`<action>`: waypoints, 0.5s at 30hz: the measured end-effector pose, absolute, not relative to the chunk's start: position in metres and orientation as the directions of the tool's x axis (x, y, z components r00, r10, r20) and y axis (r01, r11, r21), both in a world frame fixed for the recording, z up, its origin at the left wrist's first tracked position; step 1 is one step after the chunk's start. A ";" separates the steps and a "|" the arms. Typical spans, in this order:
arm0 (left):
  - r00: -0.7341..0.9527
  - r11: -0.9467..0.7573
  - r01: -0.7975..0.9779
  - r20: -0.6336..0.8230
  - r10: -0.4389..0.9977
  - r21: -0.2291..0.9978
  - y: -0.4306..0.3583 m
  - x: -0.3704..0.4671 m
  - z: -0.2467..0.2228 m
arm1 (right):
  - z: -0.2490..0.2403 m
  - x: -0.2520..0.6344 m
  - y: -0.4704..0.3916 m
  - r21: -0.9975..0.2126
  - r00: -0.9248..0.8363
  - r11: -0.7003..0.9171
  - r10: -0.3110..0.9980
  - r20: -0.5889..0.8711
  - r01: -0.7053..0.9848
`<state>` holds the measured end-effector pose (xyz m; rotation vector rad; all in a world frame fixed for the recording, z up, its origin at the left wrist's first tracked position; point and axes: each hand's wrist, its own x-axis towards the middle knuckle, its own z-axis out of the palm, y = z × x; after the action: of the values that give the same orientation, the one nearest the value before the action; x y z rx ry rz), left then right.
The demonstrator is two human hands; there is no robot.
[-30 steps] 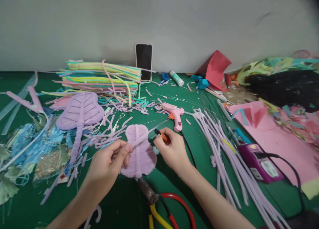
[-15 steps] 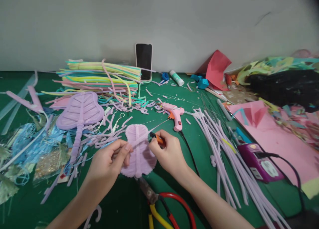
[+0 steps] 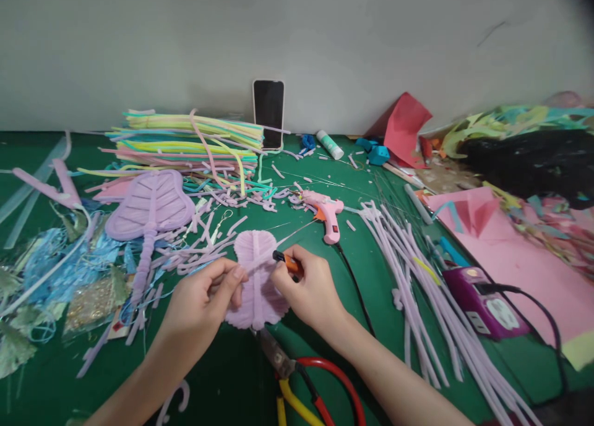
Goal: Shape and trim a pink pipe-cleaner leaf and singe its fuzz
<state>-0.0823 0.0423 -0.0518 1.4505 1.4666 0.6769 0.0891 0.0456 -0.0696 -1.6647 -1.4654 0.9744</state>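
Observation:
Between the thumb and fingers of my left hand (image 3: 213, 299) is one end of a lilac pipe cleaner (image 3: 262, 260), which slants up to the right. My right hand (image 3: 310, 290) is closed around an orange lighter (image 3: 292, 264), its black top close to the pipe cleaner; no flame can be made out. Beneath both hands lies a ruffled lilac pipe-cleaner panel (image 3: 257, 305) with a raised centre strip, partly covered by my fingers. Red-and-yellow-handled pliers or cutters (image 3: 281, 359) lie just below it. Beyond my right hand rests a pink glue gun (image 3: 328, 216).
A finished-looking lilac fan shape (image 3: 151, 209) lies left, near blue tassels (image 3: 55, 259). Bundled coloured pipe cleaners (image 3: 185, 144) and an upright phone (image 3: 268, 114) are at the back. Loose lilac pipe cleaners (image 3: 431, 302) and a purple box with a cable (image 3: 485, 302) are right.
My right hand has shifted slightly left with the lighter, along the pipe cleaner. My left hand stays in about the same place.

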 end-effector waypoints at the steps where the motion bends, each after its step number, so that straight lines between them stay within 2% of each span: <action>1: 0.135 0.149 0.449 -0.232 0.963 0.881 0.043 -0.082 -0.051 | -0.070 0.089 0.045 -0.879 0.074 -0.111 0.994 -0.087 0.464; 15: 0.115 0.157 0.430 -0.226 0.967 0.889 0.041 -0.083 -0.053 | -0.071 0.085 0.044 -0.879 0.058 -0.097 0.995 -0.078 0.467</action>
<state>-0.0827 0.0411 -0.0534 1.4284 1.4720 0.7054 0.0854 0.0440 -0.0706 -1.6510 -1.4854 0.9754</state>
